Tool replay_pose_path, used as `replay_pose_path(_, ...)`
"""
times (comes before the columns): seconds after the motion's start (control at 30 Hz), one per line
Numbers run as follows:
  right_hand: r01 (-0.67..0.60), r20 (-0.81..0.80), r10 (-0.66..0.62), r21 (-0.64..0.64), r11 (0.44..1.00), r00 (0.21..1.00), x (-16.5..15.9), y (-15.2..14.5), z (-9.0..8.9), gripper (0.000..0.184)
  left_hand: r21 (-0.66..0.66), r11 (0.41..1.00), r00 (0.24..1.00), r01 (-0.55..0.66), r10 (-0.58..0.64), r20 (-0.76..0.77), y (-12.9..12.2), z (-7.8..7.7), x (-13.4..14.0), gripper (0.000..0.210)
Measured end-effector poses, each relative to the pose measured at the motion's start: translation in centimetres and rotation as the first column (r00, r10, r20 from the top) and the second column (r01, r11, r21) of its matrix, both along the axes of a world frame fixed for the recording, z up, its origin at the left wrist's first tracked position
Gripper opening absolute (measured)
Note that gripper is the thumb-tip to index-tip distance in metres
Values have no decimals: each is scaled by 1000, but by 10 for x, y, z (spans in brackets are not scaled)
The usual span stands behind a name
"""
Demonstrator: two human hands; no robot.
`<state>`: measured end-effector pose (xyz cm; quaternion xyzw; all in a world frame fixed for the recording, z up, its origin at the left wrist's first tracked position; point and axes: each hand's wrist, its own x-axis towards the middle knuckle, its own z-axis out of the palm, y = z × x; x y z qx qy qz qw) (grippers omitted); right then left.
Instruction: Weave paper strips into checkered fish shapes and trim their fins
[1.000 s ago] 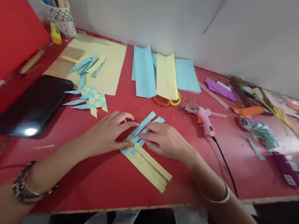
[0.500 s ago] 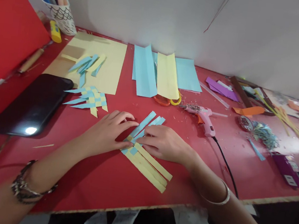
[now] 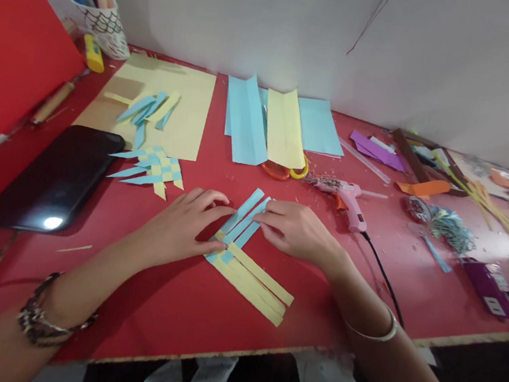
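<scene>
Left hand spread wide at paper weave, right hand angled inward, pinching blue strips

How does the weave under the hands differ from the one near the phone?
The nearer weave has long, blunt strips; the farther weave has shorter, pointed ones. The left hand and right hand touch the nearer weave; the farther weave lies untouched. Both are blue and yellow.
</scene>
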<state>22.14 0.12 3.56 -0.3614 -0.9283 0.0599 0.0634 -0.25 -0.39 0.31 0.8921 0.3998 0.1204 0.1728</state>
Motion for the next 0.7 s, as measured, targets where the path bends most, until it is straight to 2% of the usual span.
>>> replay_pose_path(0.27,183,78,-183,7,983,980,1,1,0,30,-15,998,998,-54,54,9,-7,6,7,33)
replay_pose_path(0.43,204,77,-207,44,978,975,-1,1,-1,30,-5,994,994,-106,106,24,-8,4,11,25)
replay_pose_path(0.53,158,10,-159,66,985,987,-3,-1,0,30,-15,992,992,-126,127,28,-9,3,12,25)
replay_pose_path(0.63,-10,-74,9,-13,1000,997,-7,-6,1,29,1,990,990,-139,139,34,-9,2,13,25)
replay_pose_path(0.7,-115,-85,108,-84,990,991,-11,-9,0,28,10,991,990,-137,136,40,-9,3,13,23)
